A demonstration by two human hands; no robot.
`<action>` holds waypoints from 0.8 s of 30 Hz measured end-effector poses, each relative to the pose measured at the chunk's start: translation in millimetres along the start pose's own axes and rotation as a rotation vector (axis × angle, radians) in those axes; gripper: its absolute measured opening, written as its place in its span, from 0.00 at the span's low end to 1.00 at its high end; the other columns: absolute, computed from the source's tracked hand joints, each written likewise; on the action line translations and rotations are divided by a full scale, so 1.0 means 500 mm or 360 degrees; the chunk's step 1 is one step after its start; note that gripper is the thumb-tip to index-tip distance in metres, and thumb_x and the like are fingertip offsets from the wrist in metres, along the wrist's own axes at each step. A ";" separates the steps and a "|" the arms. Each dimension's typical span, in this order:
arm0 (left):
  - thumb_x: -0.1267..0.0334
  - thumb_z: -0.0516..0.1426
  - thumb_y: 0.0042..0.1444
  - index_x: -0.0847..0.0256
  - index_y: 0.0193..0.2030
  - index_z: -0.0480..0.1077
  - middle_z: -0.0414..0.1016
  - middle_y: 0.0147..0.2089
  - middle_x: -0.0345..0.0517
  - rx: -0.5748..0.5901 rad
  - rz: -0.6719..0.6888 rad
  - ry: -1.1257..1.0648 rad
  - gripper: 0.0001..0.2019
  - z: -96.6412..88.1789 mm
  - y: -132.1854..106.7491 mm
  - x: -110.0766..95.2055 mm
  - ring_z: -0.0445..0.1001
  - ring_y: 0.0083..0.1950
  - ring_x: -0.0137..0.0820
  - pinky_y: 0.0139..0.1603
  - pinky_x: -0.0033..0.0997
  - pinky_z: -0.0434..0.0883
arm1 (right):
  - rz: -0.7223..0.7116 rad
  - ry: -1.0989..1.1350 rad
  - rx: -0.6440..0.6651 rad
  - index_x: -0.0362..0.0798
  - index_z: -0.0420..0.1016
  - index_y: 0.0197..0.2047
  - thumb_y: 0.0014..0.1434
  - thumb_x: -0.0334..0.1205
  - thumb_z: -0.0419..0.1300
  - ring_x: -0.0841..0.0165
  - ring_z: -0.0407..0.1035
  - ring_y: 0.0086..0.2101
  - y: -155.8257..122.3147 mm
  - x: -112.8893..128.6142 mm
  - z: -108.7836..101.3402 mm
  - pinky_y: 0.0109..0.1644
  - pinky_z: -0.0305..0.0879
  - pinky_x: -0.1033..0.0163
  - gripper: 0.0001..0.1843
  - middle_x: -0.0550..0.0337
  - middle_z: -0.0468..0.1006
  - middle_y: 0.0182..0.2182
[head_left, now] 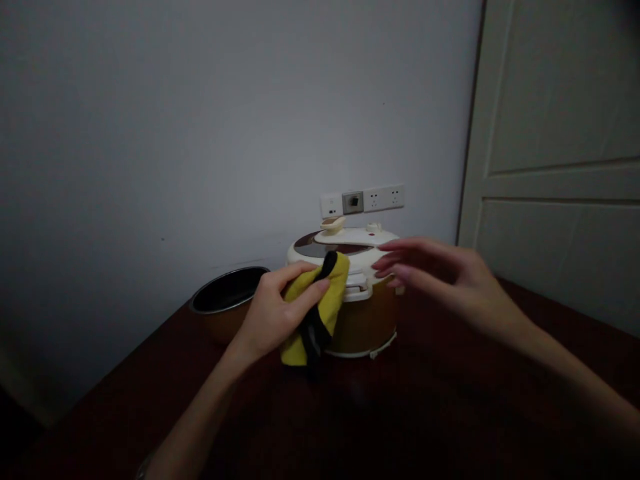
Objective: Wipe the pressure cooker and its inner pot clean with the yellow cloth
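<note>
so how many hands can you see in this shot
2: the left hand holds a yellow cloth in front of the cooker; the right hand is at the cooker's right, contact unclear.

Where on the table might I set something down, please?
The dark red tabletop looks bare, though dim, in front of the electric pressure cooker and farther right, towards the panelled door. The cooker's left is crowded by the inner pot and the left hand holding a yellow cloth; its right, by the right hand.
</note>
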State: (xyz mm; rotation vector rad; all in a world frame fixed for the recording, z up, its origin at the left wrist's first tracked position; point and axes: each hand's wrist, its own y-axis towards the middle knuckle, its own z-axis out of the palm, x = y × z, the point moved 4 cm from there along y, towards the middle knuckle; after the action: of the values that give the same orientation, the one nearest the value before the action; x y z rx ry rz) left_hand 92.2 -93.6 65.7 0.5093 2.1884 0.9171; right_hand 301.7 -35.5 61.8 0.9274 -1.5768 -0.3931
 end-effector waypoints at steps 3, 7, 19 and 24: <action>0.63 0.59 0.55 0.56 0.38 0.75 0.73 0.35 0.44 0.0154 0.0164 -0.0062 0.05 0.051 -0.014 -0.025 0.72 0.37 0.31 0.39 0.31 0.71 | 0.0138 0.0320 0.0372 0.55 0.68 0.55 0.54 0.43 0.62 0.65 0.75 0.41 -0.043 -0.021 0.065 0.43 0.76 0.57 0.25 0.57 0.78 0.44; 0.63 0.60 0.54 0.56 0.43 0.75 0.70 0.37 0.44 0.0248 0.0255 0.0079 0.09 0.098 -0.030 -0.022 0.71 0.39 0.30 0.41 0.32 0.72 | 0.0395 0.0506 0.0323 0.54 0.63 0.58 0.53 0.41 0.63 0.65 0.75 0.41 -0.100 -0.093 0.078 0.44 0.76 0.56 0.29 0.56 0.78 0.44; 0.67 0.56 0.56 0.60 0.34 0.74 0.73 0.37 0.45 -0.0311 0.0287 -0.0011 0.05 0.067 0.008 0.056 0.71 0.42 0.31 0.45 0.34 0.68 | 0.0712 -0.0282 -0.0385 0.46 0.73 0.37 0.47 0.50 0.64 0.58 0.75 0.35 -0.153 -0.351 -0.122 0.41 0.72 0.52 0.19 0.53 0.80 0.34; 0.65 0.55 0.56 0.60 0.28 0.74 0.75 0.33 0.44 -0.0340 0.0074 -0.0219 0.09 0.088 0.010 0.090 0.73 0.38 0.31 0.42 0.31 0.69 | 0.0682 -0.0570 -0.0467 0.50 0.62 0.34 0.52 0.50 0.57 0.61 0.73 0.30 -0.144 -0.428 -0.122 0.32 0.70 0.57 0.13 0.59 0.75 0.28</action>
State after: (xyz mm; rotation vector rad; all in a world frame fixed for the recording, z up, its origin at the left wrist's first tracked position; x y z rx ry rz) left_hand 94.2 -44.0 27.0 0.5060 1.9360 1.0930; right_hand 378.8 93.5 -117.6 0.2875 -1.9248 -0.4852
